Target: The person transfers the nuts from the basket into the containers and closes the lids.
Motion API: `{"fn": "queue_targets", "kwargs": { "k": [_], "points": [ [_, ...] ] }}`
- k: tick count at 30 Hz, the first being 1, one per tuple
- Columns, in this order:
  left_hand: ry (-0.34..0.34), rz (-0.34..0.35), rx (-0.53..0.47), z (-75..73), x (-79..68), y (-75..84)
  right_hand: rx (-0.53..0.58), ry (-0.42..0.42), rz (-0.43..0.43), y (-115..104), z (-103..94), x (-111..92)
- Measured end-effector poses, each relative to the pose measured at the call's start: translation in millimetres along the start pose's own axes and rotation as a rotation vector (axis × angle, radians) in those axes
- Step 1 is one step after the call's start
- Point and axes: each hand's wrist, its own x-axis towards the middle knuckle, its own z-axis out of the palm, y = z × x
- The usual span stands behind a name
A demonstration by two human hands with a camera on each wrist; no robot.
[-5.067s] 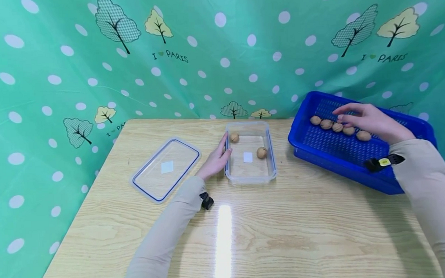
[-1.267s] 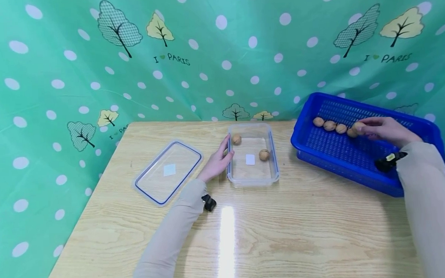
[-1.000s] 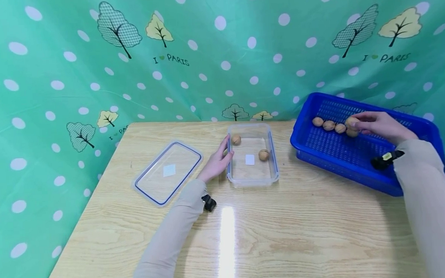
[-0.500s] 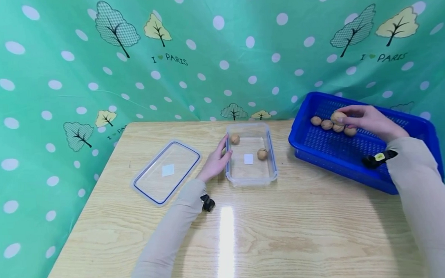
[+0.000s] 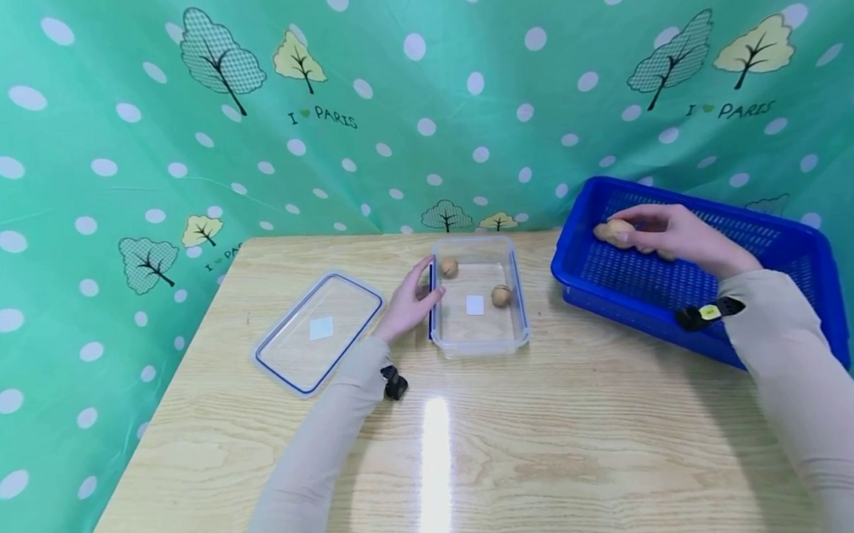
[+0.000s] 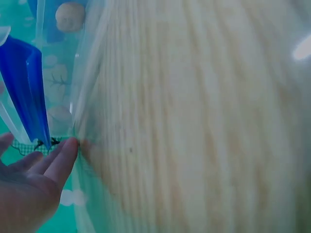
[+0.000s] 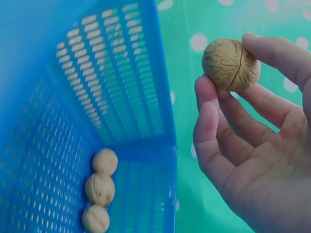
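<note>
My right hand [image 5: 680, 234] pinches a walnut [image 7: 231, 65] between thumb and fingertips, over the left part of the blue basket [image 5: 615, 297]. Below it, more walnuts [image 7: 100, 189] lie in a row on the basket floor; in the head view the hand partly hides them. My left hand [image 5: 405, 308] rests with its fingers extended against the left side of a clear plastic container [image 5: 482, 347]. Inside that container sit two walnuts, one at the back left [image 5: 449, 267] and one at the right [image 5: 501, 296]. In the left wrist view the fingertips are beside a blue strip [image 6: 26, 87] on the container's side.
A clear lid [image 5: 322, 352] with a blue seal lies flat on the wooden table [image 5: 518, 451], left of my left hand. A green dotted cloth [image 5: 366, 143] hangs behind the table and down its left side. Light reflects off the tabletop near the front.
Five seconds ago my right hand hovered over the row holding nothing; it since took up the right-end walnut and carried it left above the others. My left hand stays at the container.
</note>
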Motion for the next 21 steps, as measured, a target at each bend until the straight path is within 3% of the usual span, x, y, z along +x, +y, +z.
{"fn": "queue_targets", "kwargs": {
  "k": [3,9,21],
  "points": [
    [-0.034,-0.005,-0.018,-1.9,1.9,-4.4,0.002,-0.001,-0.011,-7.2,5.4,0.8],
    [-0.089,-0.099,0.016,-5.8,0.3,-0.2,0.012,-0.01,-0.037,-15.9,16.5,3.9],
    [-0.085,-0.122,0.068,-3.7,1.6,-2.2,0.027,-0.045,-0.078,-29.6,41.8,12.1]
  ]
}}
